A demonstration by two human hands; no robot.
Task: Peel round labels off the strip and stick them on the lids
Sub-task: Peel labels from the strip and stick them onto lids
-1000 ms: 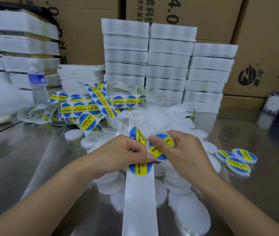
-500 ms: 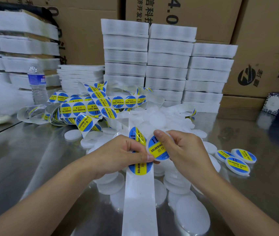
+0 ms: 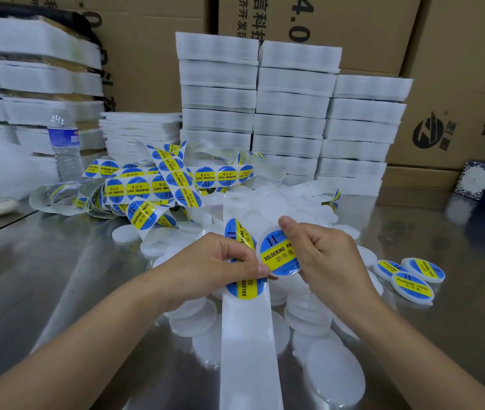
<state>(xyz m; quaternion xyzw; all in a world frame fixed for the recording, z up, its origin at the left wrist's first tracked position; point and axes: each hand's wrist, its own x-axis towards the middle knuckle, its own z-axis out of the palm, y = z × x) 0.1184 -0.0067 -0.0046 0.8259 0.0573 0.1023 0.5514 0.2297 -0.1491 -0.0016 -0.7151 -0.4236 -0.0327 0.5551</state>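
My left hand (image 3: 214,267) pinches the white label strip (image 3: 247,335), which runs down toward me and bears blue-and-yellow round labels above and below my fingers. My right hand (image 3: 329,261) grips a white round lid (image 3: 279,255) with a blue-and-yellow "SOLDERING PASTE" label on its face, tilted toward me just right of the strip. My left thumb tip touches the lid's lower edge. Blank white lids (image 3: 332,377) lie piled under and around both hands. Three labelled lids (image 3: 412,285) sit at the right.
A tangle of label strips (image 3: 152,184) lies at the back left beside a water bottle (image 3: 65,143). Stacks of white foam trays (image 3: 291,113) and cardboard boxes (image 3: 457,84) stand behind. The table (image 3: 43,291) is shiny metal.
My right hand has turned the lid so its labelled face points at me and moved it slightly right of the strip. My left hand keeps its pinch on the strip.
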